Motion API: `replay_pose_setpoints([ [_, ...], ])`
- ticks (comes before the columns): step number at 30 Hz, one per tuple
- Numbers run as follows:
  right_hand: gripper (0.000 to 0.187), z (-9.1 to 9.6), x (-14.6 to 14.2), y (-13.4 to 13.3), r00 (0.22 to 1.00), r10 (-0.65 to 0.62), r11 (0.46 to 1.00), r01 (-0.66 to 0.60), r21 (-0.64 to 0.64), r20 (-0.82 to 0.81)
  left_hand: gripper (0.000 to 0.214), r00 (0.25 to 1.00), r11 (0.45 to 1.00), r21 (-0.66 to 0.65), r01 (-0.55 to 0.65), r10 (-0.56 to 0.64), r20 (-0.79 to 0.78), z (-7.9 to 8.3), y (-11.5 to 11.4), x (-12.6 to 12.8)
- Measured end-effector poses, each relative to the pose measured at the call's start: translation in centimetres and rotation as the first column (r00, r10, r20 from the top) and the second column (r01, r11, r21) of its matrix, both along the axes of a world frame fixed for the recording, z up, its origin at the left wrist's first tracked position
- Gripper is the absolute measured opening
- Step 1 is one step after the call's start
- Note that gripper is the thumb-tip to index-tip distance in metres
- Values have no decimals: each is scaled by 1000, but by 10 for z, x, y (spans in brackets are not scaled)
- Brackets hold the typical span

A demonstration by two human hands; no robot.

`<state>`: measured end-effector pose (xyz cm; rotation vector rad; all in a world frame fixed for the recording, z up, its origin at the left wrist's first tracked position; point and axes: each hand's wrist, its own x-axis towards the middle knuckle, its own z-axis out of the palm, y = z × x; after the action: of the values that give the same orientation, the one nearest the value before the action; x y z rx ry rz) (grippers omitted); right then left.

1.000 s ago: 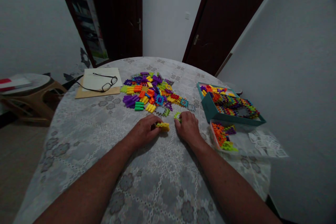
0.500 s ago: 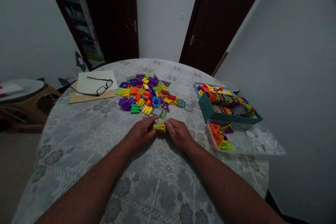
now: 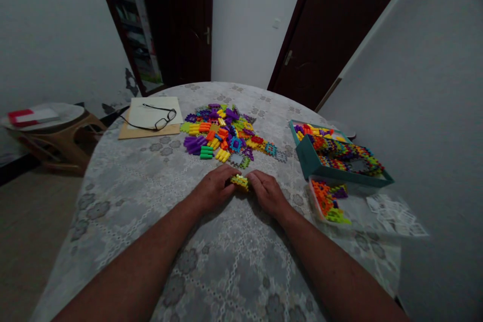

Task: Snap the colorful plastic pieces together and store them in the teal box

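A small cluster of yellow-green toothed building pieces (image 3: 240, 181) is held between both hands, just above the near-middle of the table. My left hand (image 3: 216, 188) pinches its left side, thumb toward me and fingers beyond. My right hand (image 3: 267, 192) grips the right end with thumb and curled fingers. How the pieces join is too small to make out. Right beyond the hands lies a heap of colourful plastic building pieces (image 3: 222, 133), among them purple, orange, yellow and green ones. A grey square piece (image 3: 237, 159) lies at the heap's near edge.
On the right stand a teal box (image 3: 339, 170) of joined pieces and a clear plastic tub (image 3: 316, 204) with orange and green pieces. White frame-like pieces (image 3: 396, 215) lie in clear plastic beside it. Black glasses (image 3: 160, 124) rest on paper and a board (image 3: 151, 134) at left.
The whole view has shifted, so the table things appear farther right. Both hands keep hold of the yellow-green pieces, which now look slightly tilted.
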<state>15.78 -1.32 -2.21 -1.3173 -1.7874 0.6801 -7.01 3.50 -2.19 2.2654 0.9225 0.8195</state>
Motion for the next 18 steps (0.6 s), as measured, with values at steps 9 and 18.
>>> replay_pose_setpoints([
  [9, 26, -18, 4, 34, 982, -178, 983, 174, 66, 61, 29, 998, 998, -2, -56, 56, -34, 7, 2, -7],
  [18, 22, -29, -8, 64, 908, -177, 965, 84, 248, 380, 25, 997, 999, -11, -49, 49, -63, 9, 2, -11],
])
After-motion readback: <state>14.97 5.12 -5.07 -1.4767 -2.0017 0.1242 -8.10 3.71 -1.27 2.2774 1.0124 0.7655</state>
